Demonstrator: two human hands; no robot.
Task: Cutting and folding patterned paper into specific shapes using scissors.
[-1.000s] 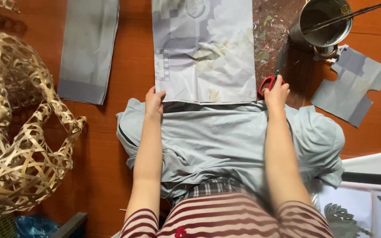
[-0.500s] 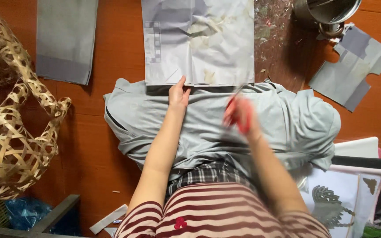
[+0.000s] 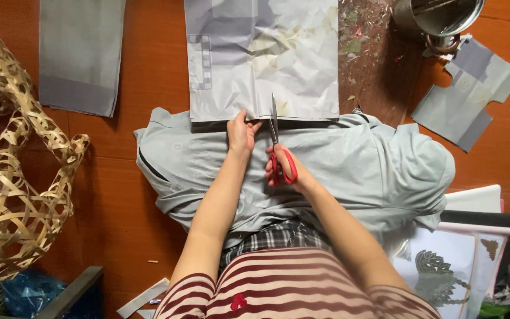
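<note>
Head view: the right hand gripped the red scissors, fingers through the loops, blades pointing away from the body. The blade tips sat at the near edge of the grey sheet, where a short slit appeared to have been opened; the blades stood nearly closed. The left hand pinched the near edge of the sheet just left of the blades, thumb and fingers closed on the paper, holding it flat.

Step in hand, by judgement: start of a straight cut into the sheet from its near edge. The next move would call for opening the blades, advancing them along the line, and keeping the paper taut beside the cut, with the left fingers kept clear of the blades.

Both forearms extended forward from the striped sleeves, nearly parallel, converging at the sheet edge. They passed over a pale grey shirt spread on the brown floor.

Surroundings: a second grey sheet lay far left; a shirt-shaped paper cutout lay far right, near a metal pot. A woven bamboo frame occupied the left edge.
</note>
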